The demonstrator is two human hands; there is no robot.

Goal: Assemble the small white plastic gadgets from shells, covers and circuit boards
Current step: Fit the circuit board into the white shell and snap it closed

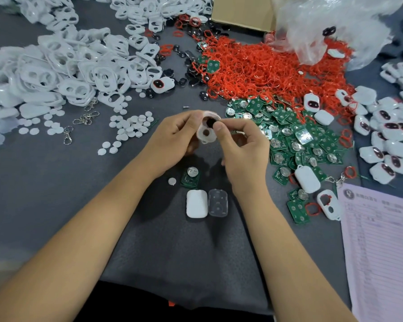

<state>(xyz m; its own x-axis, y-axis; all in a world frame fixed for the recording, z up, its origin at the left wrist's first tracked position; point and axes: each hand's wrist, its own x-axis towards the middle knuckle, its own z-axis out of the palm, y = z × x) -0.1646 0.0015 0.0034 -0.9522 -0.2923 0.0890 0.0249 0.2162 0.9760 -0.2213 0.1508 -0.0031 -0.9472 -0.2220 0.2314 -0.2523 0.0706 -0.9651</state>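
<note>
My left hand [175,138] grips a white plastic cover [206,133] with two holes, held above the table's middle. My right hand [240,145] pinches a small black button piece [211,123] at the cover's upper hole. Below the hands, on the dark cloth, lie a green circuit board with a coin cell [190,176], a small white disc [172,181], a white shell [196,204] and a clear inner piece [218,202] side by side.
White covers [63,63] are heaped at the left, white discs [130,126] and metal clasps [86,117] lie nearer. Red rings [265,66] and green boards [296,135] spread to the right, with finished gadgets [386,140], a plastic bag [335,26], a cardboard box [242,10] and a printed sheet [382,240].
</note>
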